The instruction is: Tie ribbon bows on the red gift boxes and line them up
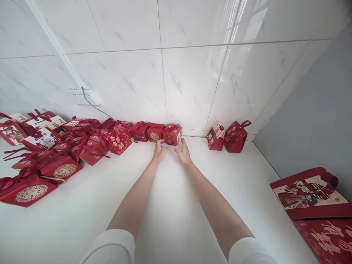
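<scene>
Both my arms stretch forward over a white table (170,205) toward the tiled wall. My left hand (159,151) and my right hand (183,152) are open, fingers spread, just in front of a small red gift box with a ribbon bow (172,134) that stands against the wall. Neither hand holds anything. The left fingertips nearly touch the box; I cannot tell if they make contact. Two more small red ribbon boxes (155,132) (140,131) stand in a row to its left.
Several red gift boxes with ribbons (63,150) crowd the left side of the table. Two red handled boxes (235,136) stand by the wall at right. Flat red printed sheets (310,194) lie at the right edge. A wall socket with a cable (84,97) sits upper left.
</scene>
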Action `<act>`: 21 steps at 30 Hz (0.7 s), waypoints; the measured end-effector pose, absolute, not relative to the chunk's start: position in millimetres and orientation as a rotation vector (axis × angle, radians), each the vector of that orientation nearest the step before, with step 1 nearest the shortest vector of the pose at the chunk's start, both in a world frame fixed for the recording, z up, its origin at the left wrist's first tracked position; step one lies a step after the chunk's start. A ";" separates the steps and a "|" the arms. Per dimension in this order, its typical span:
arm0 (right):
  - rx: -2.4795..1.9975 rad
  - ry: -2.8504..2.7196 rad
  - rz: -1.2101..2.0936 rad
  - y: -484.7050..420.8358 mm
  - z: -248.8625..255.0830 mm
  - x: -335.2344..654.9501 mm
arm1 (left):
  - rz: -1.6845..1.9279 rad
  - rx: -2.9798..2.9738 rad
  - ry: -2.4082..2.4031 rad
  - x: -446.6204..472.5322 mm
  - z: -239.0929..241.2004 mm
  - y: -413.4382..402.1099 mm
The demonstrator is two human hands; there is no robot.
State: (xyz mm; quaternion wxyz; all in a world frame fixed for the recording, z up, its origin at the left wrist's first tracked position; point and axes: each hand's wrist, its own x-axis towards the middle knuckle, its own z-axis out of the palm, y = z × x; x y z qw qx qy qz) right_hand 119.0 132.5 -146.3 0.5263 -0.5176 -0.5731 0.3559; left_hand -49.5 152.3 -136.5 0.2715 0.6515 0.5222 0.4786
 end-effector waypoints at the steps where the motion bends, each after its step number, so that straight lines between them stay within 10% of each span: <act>1: -1.236 -1.377 0.858 132.4 -145.8 119.6 | 1.290 1.717 1.391 -50.0 -135.7 152.4; 21: -1.252 -0.969 0.825 117.6 -136.5 123.3 | 1.096 1.624 1.316 -46.4 -133.0 153.8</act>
